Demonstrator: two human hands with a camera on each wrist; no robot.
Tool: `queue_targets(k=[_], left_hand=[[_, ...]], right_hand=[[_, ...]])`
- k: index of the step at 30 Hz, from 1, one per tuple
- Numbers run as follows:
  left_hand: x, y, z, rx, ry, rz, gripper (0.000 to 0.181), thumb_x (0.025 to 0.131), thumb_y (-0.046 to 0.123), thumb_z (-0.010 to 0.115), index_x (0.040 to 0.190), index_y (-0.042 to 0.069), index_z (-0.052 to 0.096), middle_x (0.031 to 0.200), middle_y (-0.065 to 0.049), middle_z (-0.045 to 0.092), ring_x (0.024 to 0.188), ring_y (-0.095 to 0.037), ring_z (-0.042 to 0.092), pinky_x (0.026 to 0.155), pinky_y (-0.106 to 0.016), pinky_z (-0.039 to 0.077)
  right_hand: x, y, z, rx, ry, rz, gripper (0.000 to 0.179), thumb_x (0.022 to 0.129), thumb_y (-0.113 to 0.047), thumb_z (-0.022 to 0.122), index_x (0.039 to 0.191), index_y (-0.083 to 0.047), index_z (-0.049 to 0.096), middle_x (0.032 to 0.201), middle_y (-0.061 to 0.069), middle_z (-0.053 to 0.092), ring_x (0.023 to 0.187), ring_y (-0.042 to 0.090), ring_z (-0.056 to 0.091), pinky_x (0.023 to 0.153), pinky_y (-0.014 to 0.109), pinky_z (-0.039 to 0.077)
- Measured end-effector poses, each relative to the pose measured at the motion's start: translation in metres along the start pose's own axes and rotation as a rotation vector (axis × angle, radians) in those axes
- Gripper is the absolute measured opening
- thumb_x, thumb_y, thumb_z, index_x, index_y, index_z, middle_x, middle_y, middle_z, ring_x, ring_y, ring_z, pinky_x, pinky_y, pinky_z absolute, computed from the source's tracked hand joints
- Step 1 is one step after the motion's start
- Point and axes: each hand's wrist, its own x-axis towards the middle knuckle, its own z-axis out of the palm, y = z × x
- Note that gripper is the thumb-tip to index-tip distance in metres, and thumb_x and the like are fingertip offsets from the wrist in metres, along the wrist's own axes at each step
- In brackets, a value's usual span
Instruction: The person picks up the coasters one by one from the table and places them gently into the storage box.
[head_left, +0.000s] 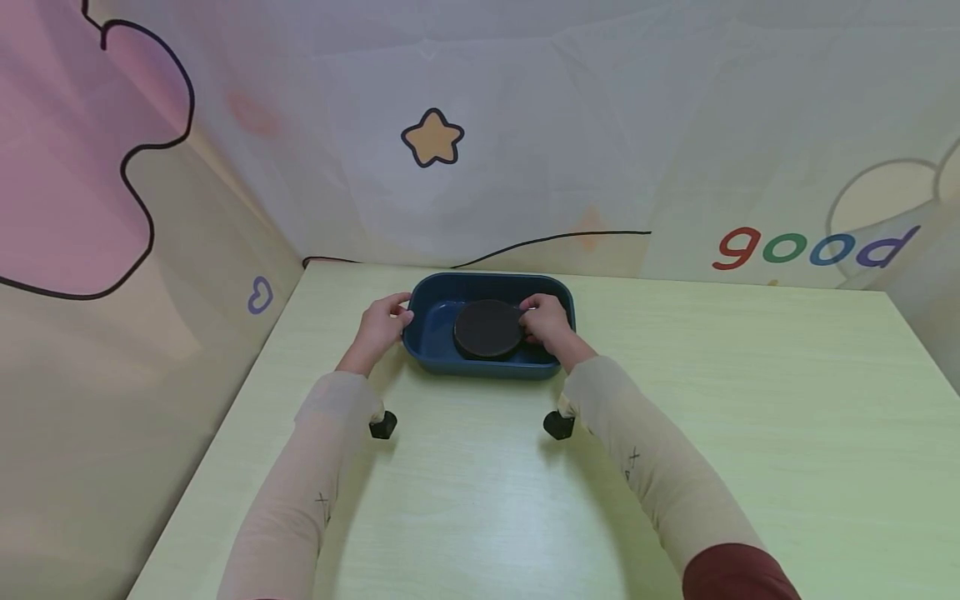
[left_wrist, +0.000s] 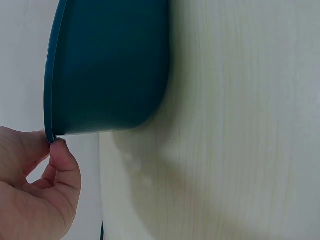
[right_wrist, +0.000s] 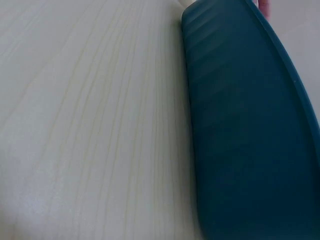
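Observation:
A dark blue oblong basin [head_left: 429, 342] stands on the table near the back wall. In it lies a round, flat black disc [head_left: 487, 330], whose exact kind I cannot tell. At the basin's left end my left hand [head_left: 381, 327] pinches the rim; the left wrist view shows the thumb and fingers of this left hand [left_wrist: 47, 192] meeting at the edge. My right hand [head_left: 549, 322] reaches over the basin's right part, its curled fingers gripping the disc's right edge. In the right wrist view the basin's side [right_wrist: 250, 125] takes up the right half, and the right hand's fingers are hidden there.
The pale wood-grain table [head_left: 480, 483] spreads in front of and beside the basin. A printed backdrop [head_left: 540, 150] with a star and the word "good" rises directly behind. Black wrist-worn pieces hang below both sleeves, just above the table.

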Motion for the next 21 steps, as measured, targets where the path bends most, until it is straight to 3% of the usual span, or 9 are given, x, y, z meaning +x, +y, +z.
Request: queue_targets(k=[10,16,21], left_hand=[[0.0,0.001,0.001,0.001,-0.001,0.015,0.041,0.091,0.011,0.047,0.132,0.01,0.042,0.104,-0.014,0.051,0.075,-0.016,0.049,0.058,-0.017,0.045],[-0.001,0.001,0.0,0.01,0.007,0.023,0.04,0.091,0.012,0.047,0.131,0.01,0.042,0.105,-0.014,0.052,0.078,-0.018,0.051,0.062,-0.019,0.048],[0.0,-0.001,0.001,0.007,0.01,0.017,0.04,0.092,0.013,0.046,0.132,0.01,0.042,0.106,-0.014,0.051,0.08,-0.018,0.051,0.066,-0.022,0.05]], right_hand=[[-0.006,-0.004,-0.003,-0.016,0.006,-0.031,0.023,0.083,-0.001,0.052,0.105,-0.004,0.055,0.078,0.006,0.049,0.06,0.013,0.047,0.051,0.022,0.045],[-0.009,-0.009,-0.011,0.014,-0.021,-0.062,0.026,0.082,0.0,0.051,0.108,-0.001,0.053,0.076,0.005,0.048,0.056,0.012,0.046,0.049,0.022,0.045],[-0.014,-0.016,-0.018,-0.008,-0.051,-0.096,0.028,0.083,-0.001,0.051,0.111,0.001,0.051,0.079,0.005,0.046,0.061,0.013,0.045,0.055,0.027,0.047]])
